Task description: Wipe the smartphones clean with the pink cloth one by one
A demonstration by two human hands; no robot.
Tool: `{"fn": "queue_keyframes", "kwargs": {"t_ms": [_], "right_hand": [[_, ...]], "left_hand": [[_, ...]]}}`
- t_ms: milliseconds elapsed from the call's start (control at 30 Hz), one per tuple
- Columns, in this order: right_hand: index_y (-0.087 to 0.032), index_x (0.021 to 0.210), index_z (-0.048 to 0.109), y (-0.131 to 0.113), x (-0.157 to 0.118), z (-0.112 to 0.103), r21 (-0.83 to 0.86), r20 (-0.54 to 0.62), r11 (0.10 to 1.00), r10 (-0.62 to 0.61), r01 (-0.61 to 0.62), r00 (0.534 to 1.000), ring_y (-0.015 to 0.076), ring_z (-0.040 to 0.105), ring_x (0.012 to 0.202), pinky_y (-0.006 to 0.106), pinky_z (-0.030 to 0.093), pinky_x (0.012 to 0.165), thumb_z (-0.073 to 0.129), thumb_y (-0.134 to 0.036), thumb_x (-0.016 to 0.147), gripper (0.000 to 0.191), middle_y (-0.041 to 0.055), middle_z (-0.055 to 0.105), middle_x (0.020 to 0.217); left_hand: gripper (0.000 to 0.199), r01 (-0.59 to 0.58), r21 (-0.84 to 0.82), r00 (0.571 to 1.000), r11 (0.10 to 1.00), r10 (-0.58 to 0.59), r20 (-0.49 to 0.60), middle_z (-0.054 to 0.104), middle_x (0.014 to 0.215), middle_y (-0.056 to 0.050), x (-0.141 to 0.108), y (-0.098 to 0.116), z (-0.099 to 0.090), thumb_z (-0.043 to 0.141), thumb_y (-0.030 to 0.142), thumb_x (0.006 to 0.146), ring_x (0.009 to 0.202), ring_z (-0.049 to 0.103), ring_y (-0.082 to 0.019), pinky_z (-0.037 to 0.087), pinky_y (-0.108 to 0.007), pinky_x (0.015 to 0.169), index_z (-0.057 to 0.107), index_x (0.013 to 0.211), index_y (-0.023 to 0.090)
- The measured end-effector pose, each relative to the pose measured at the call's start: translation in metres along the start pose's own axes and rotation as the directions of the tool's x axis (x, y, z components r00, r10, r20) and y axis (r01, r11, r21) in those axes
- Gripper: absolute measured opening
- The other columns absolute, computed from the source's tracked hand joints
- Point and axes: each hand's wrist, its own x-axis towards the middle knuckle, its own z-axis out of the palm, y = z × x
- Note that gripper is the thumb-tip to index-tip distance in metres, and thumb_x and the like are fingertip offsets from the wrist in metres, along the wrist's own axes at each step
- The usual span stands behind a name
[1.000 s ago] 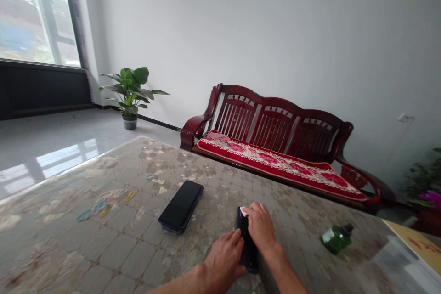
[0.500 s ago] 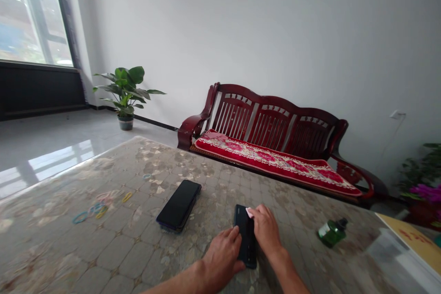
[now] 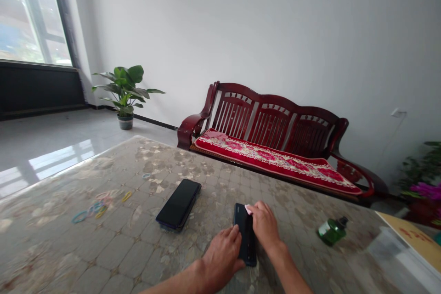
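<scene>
A dark phone lies on the patterned tablecloth in front of me, its back apparently facing up. My left hand grips its lower left side, fingertips on the long edge and the thumb near the bottom end. Between the fingers of my right hand is a small pale pink piece of cloth or pad, pressed against the phone's upper right part. To the left, a second phone rests with its black screen up. A green bottle with a black top stands to the right of my right hand.
Several coloured rubber bands lie on the tablecloth at the left. At the right edge is a yellowish box or folder. Behind the table stand a red wooden bench and a potted plant.
My right hand and the pink piece have shifted very slightly on the upper part of the phone. My left hand and the other things stay where they were.
</scene>
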Motion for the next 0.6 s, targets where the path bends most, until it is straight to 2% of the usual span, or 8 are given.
{"fn": "queue_keyframes", "kwargs": {"t_ms": [100,333,433,600], "right_hand": [[-0.025,0.097,0.074,0.0,0.002,0.0,0.021,0.008,1.0,0.005,-0.005,1.0,0.019,0.057,0.096,0.025,0.038,0.084,0.039,-0.01,0.094,0.038,0.0057,0.065,0.095],[-0.027,0.098,0.074,-0.003,-0.036,-0.003,0.118,0.035,0.992,-0.055,0.05,0.998,0.0176,0.058,0.093,0.024,0.04,0.083,0.037,-0.011,0.095,0.041,0.0046,0.064,0.092],[-0.027,0.099,0.074,-0.003,-0.029,-0.001,0.094,0.018,0.995,-0.028,0.026,0.999,0.018,0.058,0.094,0.024,0.04,0.084,0.037,-0.011,0.095,0.041,0.005,0.064,0.094],[-0.026,0.102,0.074,-0.005,-0.003,0.002,0.029,0.016,1.0,0.013,-0.013,1.0,0.018,0.057,0.096,0.024,0.039,0.085,0.038,-0.011,0.095,0.04,0.0055,0.065,0.096]], "left_hand": [[0.057,0.006,-0.011,1.0,1.0,-0.006,-0.016,0.052,0.143,-0.018,0.0,0.0,0.001,0.075,0.036,0.083,0.133,0.048,-0.032,0.035,-0.039,0.114,0.058,0.132,0.011],[0.056,-0.01,-0.007,1.0,1.0,0.01,-0.016,0.049,0.146,-0.018,0.0,-0.002,0.003,0.07,0.036,0.086,0.134,0.047,-0.032,0.035,-0.039,0.115,0.055,0.135,0.012],[0.057,-0.012,0.006,1.0,1.0,0.013,-0.027,0.049,0.145,-0.02,0.0,-0.002,0.005,0.071,0.036,0.086,0.134,0.047,-0.032,0.034,-0.04,0.115,0.055,0.134,0.009],[0.053,-0.001,-0.003,0.999,1.0,0.0,-0.049,0.051,0.144,-0.018,0.0,-0.002,0.003,0.071,0.035,0.085,0.131,0.049,-0.032,0.037,-0.041,0.112,0.057,0.131,0.013]]}}
